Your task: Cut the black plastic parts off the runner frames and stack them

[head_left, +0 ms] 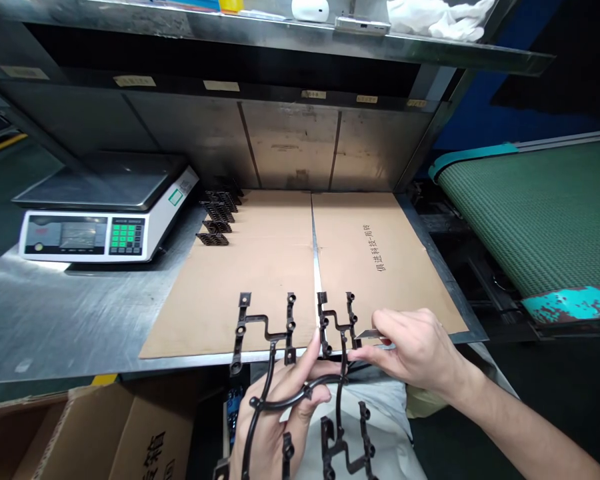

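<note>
A black moulded plastic frame (286, 404) with curved runners and several branched bracket-like parts is held up over the table's front edge. My left hand (280, 407) is closed around its middle, thumb and fingers about the runners. My right hand (420, 350) pinches a small thin metal blade (369, 334), its tip against one of the small black parts (351, 320) at the frame's upper right. The right fingertips sit close to that part. The lower end of the frame runs out of view at the bottom.
Flat cardboard (270, 267) covers the tabletop; several black grid-like parts (215, 227) stand on its left edge. A digital scale (105, 213) is at left, an open carton (105, 433) below. A green conveyor belt (540, 207) lies right; a metal shelf (280, 30) overhangs.
</note>
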The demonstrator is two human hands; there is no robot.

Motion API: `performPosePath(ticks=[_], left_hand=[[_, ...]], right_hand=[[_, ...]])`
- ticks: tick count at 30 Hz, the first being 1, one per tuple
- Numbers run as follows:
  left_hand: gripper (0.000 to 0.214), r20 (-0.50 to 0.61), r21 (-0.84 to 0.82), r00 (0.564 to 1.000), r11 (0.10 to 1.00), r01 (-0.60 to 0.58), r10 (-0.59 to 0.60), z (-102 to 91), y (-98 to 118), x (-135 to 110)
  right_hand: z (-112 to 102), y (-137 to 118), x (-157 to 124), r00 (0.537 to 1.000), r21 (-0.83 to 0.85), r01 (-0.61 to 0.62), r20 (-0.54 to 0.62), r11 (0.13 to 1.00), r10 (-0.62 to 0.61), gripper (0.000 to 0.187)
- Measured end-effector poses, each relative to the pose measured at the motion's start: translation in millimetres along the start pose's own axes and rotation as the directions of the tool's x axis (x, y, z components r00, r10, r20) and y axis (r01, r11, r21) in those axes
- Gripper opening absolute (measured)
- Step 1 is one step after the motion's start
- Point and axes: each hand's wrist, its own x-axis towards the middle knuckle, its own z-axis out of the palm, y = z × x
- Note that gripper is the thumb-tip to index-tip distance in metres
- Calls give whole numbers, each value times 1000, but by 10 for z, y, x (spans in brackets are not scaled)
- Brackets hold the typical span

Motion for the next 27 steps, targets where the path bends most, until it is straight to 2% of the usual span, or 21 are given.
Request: performPosePath(ticks=[19, 24, 27], left_hand=[[51, 0, -45, 999, 998, -39, 39, 13, -40, 3], [47, -133, -53, 989, 997, 59, -65, 104, 34, -5], [47, -170, -53, 983, 997, 60, -68, 149, 48, -3]], right_hand=[[-36, -25, 32, 999, -36, 30, -11, 999, -31, 58], [-57, -8, 58, 998, -64, 43, -38, 997, -45, 60], [-61, -1, 56, 999, -65, 47, -24, 997, -49, 59]])
